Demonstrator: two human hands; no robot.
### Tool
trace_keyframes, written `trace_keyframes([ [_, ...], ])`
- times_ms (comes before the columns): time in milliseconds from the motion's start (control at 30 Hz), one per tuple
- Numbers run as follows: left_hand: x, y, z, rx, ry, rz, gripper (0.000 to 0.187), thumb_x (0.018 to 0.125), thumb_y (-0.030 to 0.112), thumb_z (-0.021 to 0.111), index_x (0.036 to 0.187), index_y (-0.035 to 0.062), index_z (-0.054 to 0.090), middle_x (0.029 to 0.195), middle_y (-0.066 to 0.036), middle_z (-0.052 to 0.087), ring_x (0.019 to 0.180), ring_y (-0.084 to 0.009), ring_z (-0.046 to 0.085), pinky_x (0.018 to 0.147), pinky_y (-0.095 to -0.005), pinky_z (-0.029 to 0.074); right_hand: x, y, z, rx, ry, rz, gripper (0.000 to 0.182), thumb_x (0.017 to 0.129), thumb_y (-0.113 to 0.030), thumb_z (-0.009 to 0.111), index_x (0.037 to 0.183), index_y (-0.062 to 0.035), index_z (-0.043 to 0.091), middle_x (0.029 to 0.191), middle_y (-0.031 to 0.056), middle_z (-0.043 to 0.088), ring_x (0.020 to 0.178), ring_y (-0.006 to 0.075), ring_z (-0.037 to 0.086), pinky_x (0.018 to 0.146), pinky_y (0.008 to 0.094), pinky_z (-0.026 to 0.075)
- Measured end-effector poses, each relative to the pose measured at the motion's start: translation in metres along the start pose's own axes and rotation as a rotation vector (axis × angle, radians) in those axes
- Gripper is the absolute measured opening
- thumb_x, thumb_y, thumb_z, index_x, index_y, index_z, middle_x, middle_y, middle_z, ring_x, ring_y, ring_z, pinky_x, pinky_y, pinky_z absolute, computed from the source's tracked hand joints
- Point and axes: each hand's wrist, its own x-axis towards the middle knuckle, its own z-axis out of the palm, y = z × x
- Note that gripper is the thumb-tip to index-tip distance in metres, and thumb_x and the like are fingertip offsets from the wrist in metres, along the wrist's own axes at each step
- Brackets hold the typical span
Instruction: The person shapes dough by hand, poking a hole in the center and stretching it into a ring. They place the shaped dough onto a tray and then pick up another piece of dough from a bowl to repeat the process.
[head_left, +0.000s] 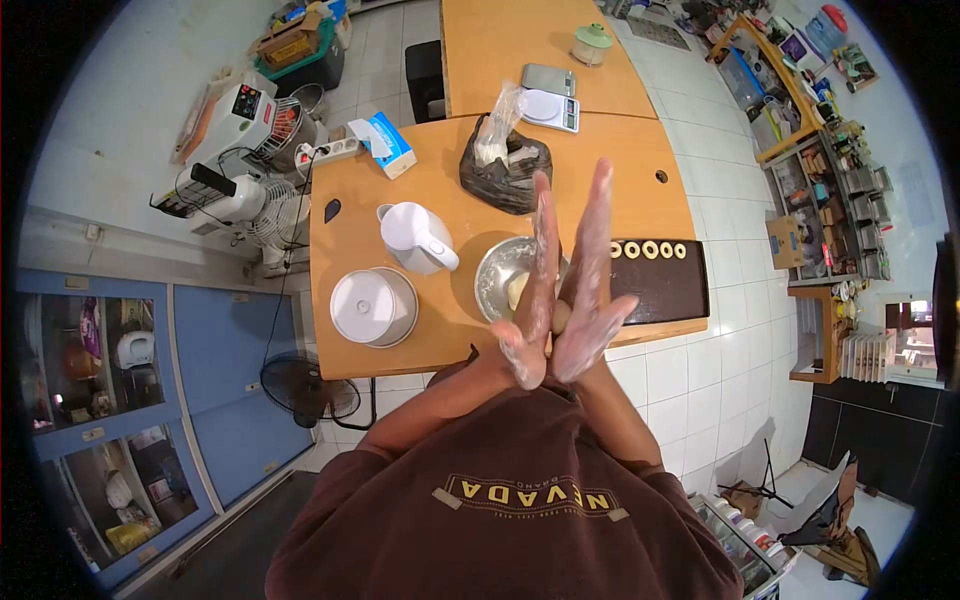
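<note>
My left hand (pixel 535 300) and my right hand (pixel 590 290) are raised above the table's front edge, palms facing, fingers stretched out and dusted with white flour. Low between the two palms a small dough ball (pixel 561 317) is pressed, partly hidden. Behind my left hand stands a metal bowl (pixel 492 270), floury inside, with a lump of dough (pixel 517 289) in it. To the right, partly behind my right hand, lies a dark baking tray (pixel 655 290) with a row of several dough rings (pixel 651 250) along its far side.
On the wooden table (pixel 600 150) stand a white jug (pixel 415 240), a round white tub (pixel 372 308), a black plastic bag (pixel 505 170), a tissue box (pixel 385 145) and a white kitchen scale (pixel 550 109). A floor fan (pixel 310 390) is at the left, shelves (pixel 835 190) at the right.
</note>
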Motion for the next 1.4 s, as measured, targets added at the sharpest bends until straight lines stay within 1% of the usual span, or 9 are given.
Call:
trace_keyframes([
  [267,0.027,0.022,-0.003,-0.155,0.181,-0.084,0.125,0.079,0.100,0.003,0.167,0.0137,-0.013,0.176,-0.006,-0.017,0.162,-0.0311,-0.002,0.128,-0.0528,0.008,-0.023,0.011,0.005,0.094,-0.095,0.115,0.105,0.097,-0.081,0.005,0.167,-0.0031,0.012,0.175,0.0220,0.001,0.162,0.0393,0.001,0.126,0.0570,-0.005],
  [433,0.009,-0.012,-0.004,-0.063,-0.039,-0.025,0.127,0.077,0.102,0.008,0.167,0.0147,-0.015,0.175,-0.007,-0.021,0.162,-0.0349,-0.006,0.125,-0.0597,0.013,0.002,0.008,0.000,0.191,0.015,-0.048,0.106,0.095,-0.082,-0.003,0.168,-0.0061,0.005,0.175,0.0200,-0.001,0.161,0.0393,-0.001,0.128,0.0555,0.003],
  [633,0.018,0.017,-0.001,-0.105,0.071,-0.092,0.129,0.074,0.103,0.002,0.167,0.0157,-0.013,0.175,-0.005,-0.020,0.162,-0.0364,-0.004,0.125,-0.0584,0.014,-0.015,0.017,-0.003,0.022,-0.103,0.083,0.102,0.099,-0.079,0.015,0.167,-0.0035,0.016,0.174,0.0231,0.003,0.161,0.0423,0.000,0.124,0.0604,-0.008],
  [733,0.008,-0.006,-0.008,-0.079,0.090,-0.203,0.129,0.074,0.104,0.004,0.168,0.0160,-0.012,0.175,-0.005,-0.021,0.162,-0.0342,-0.004,0.126,-0.0578,0.013,-0.025,0.022,-0.002,-0.010,-0.154,0.018,0.103,0.098,-0.080,0.015,0.167,-0.0029,0.016,0.174,0.0243,0.002,0.161,0.0426,-0.001,0.124,0.0605,-0.009],
  [967,0.023,0.007,0.028,-0.226,0.049,0.171,0.135,0.069,0.107,0.005,0.168,0.0165,-0.011,0.176,-0.007,-0.016,0.162,-0.0355,0.000,0.125,-0.0603,0.013,-0.002,0.019,-0.009,0.062,-0.066,0.012,0.105,0.098,-0.080,0.015,0.167,-0.0009,0.015,0.174,0.0257,0.003,0.161,0.0420,-0.003,0.122,0.0606,-0.013],
  [1067,0.017,0.007,0.010,-0.325,0.126,-0.013,0.136,0.069,0.107,0.007,0.168,0.0154,-0.007,0.176,-0.007,-0.016,0.162,-0.0340,-0.004,0.125,-0.0579,0.008,-0.019,0.017,-0.005,0.004,-0.133,0.013,0.106,0.098,-0.081,0.015,0.166,-0.0001,0.015,0.174,0.0262,0.003,0.161,0.0418,-0.004,0.122,0.0606,-0.014],
  [1200,0.002,-0.020,0.009,-0.181,0.071,-0.080,0.134,0.074,0.104,0.005,0.167,0.0077,-0.006,0.174,-0.015,-0.019,0.161,-0.0320,-0.015,0.126,-0.0518,-0.005,-0.013,0.036,-0.002,-0.078,-0.052,-0.191,0.098,0.098,-0.059,0.050,0.167,-0.0011,0.010,0.173,0.0271,0.002,0.160,0.0442,0.003,0.124,0.0637,-0.002],
  [1300,0.001,-0.022,0.015,-0.177,-0.003,0.060,0.135,0.074,0.104,0.005,0.167,0.0066,-0.009,0.173,-0.016,-0.020,0.160,-0.0343,-0.015,0.125,-0.0544,-0.006,0.011,-0.001,-0.014,-0.139,0.001,-0.171,0.098,0.101,-0.059,0.053,0.167,-0.0013,0.009,0.174,0.0257,0.001,0.160,0.0462,0.004,0.125,0.0641,0.003],
  [1400,0.011,-0.011,0.021,-0.433,0.006,0.171,0.135,0.073,0.105,0.010,0.167,0.0114,-0.012,0.174,-0.012,-0.021,0.160,-0.0407,-0.006,0.125,-0.0614,0.004,-0.003,0.030,-0.011,-0.016,0.022,-0.066,0.097,0.101,-0.068,0.037,0.167,-0.0019,0.010,0.174,0.0259,0.002,0.160,0.0466,0.001,0.123,0.0639,-0.001],
])
